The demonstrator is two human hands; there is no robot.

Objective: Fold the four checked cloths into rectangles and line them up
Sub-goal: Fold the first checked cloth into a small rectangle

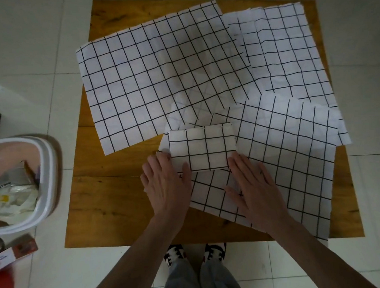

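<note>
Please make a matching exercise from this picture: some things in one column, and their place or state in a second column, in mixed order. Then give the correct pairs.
Things
1. folded cloth
2. largest open cloth
3. white bin
4. left hand
5. right hand

Place or state
A. on the floor left of the table, with rubbish inside
B. spread flat on the far left part of the table
C. flat at the folded cloth's near right corner
D. small rectangle between both hands
E. flat at the folded cloth's near left corner

Pairs: 1-D, 2-B, 3-A, 4-E, 5-C

Folded cloth (202, 147) — small checked rectangle, lying flat atop near cloth (284, 158); large cloth (155, 78) and far-right cloth (286, 50) spread unfolded, overlapping.
</note>
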